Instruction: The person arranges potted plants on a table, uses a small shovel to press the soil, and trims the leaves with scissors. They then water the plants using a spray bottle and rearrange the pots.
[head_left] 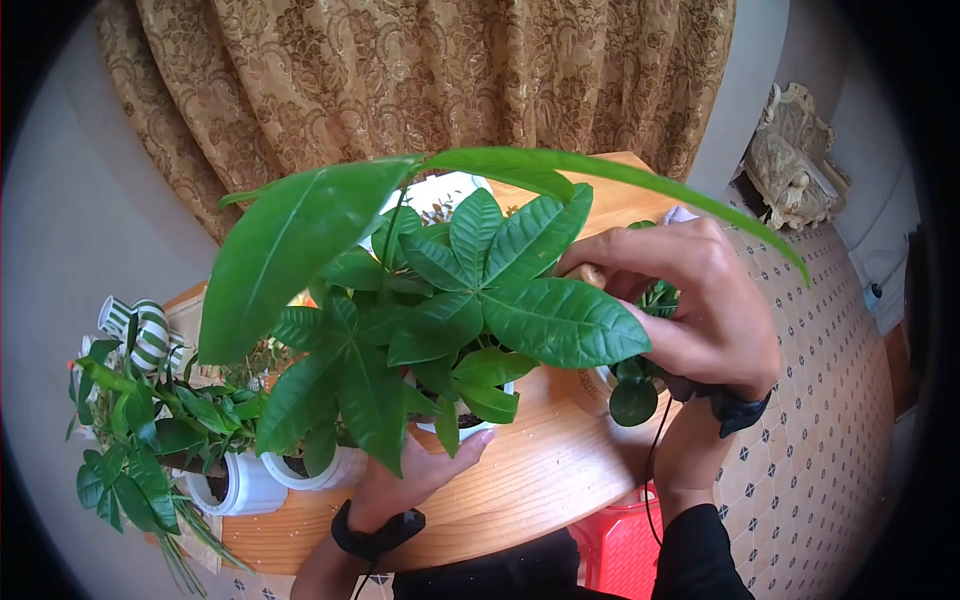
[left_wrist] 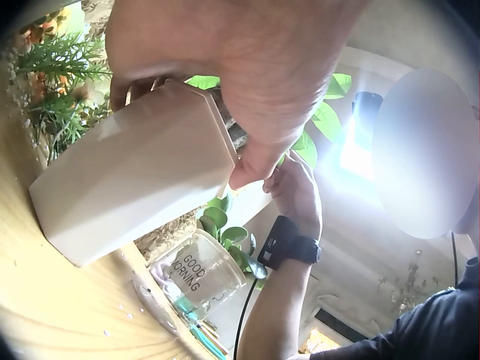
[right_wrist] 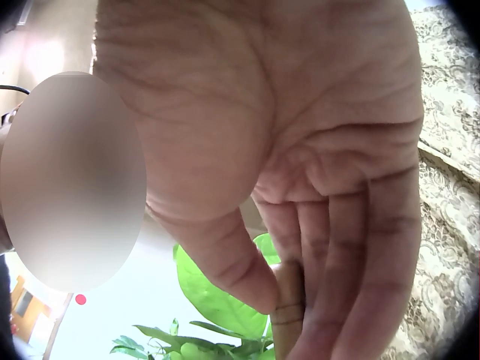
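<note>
A leafy potted plant (head_left: 560, 318) with broad green leaves fills the middle of the head view. Its tall white pot (left_wrist: 135, 176) is gripped by my left hand (head_left: 415, 475), thumb at the rim and fingers round the far side. My right hand (head_left: 700, 295) is raised at the plant's right side, fingers bent, thumb and index finger pinched together at a leaf (right_wrist: 217, 292). The leaves partly hide those fingertips in the head view. Beneath the right hand, a clear lettered cup (left_wrist: 199, 274) holds a small round-leaved plant (head_left: 633, 400).
White pots (head_left: 250, 487) with leafy plants stand at the table's left, near a green-and-white striped vase (head_left: 150, 335). A white container (head_left: 450, 190) is behind the plant. The wooden table's (head_left: 540, 480) rounded edge is near my body, with a red stool (head_left: 625, 545) below.
</note>
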